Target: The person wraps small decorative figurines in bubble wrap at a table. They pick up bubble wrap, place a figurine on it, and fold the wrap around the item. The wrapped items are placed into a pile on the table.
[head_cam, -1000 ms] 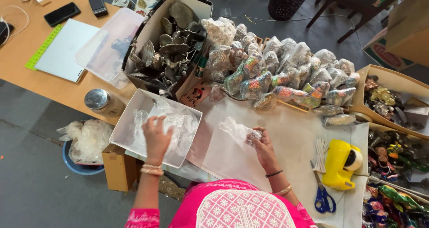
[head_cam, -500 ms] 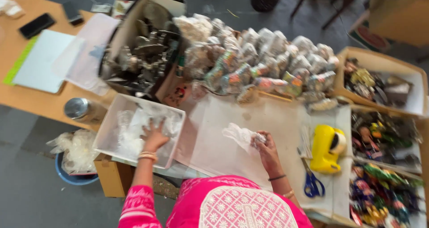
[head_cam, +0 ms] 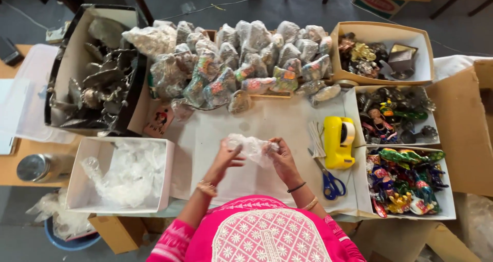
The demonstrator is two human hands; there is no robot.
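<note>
- Centrally, near the front edge of the worktop (head_cam: 287, 118), both hands meet over the white paper sheet (head_cam: 205, 138) on a crumpled clear plastic bag (head_cam: 252, 148).
- Left hand (head_cam: 226, 158): fingers curled narrow, pinching the bag's left end between thumb and fingertips.
- Right hand (head_cam: 281, 158): fingers closed round the bag's right end; whether something sits inside the bag I cannot tell.
- Bag: held just above the sheet, long axis running left to right, roughly parallel to the front edge; its ends lie in the two hands.
- Open room: bare sheet lies behind the hands, up to the heap of wrapped figurines (head_cam: 241, 61) along the back edge; a narrower bare strip lies either side of the hands.
- Left edge: white open box (head_cam: 154, 200) holding loose clear bags, just beside the left forearm; behind it a dark box of grey metal pieces (head_cam: 97, 82).
- Right of the hands: yellow tape dispenser (head_cam: 339, 141) and blue-handled scissors (head_cam: 331, 182), near but not touching the right hand.
- Right edge: three trays of figurines, the rearmost cardboard tray (head_cam: 382, 28), a middle tray (head_cam: 398, 90) with dark pieces, a front tray (head_cam: 447, 210) with brightly coloured pieces.
- Off the left corner: a metal tin (head_cam: 33, 167) on a lower wooden surface.
</note>
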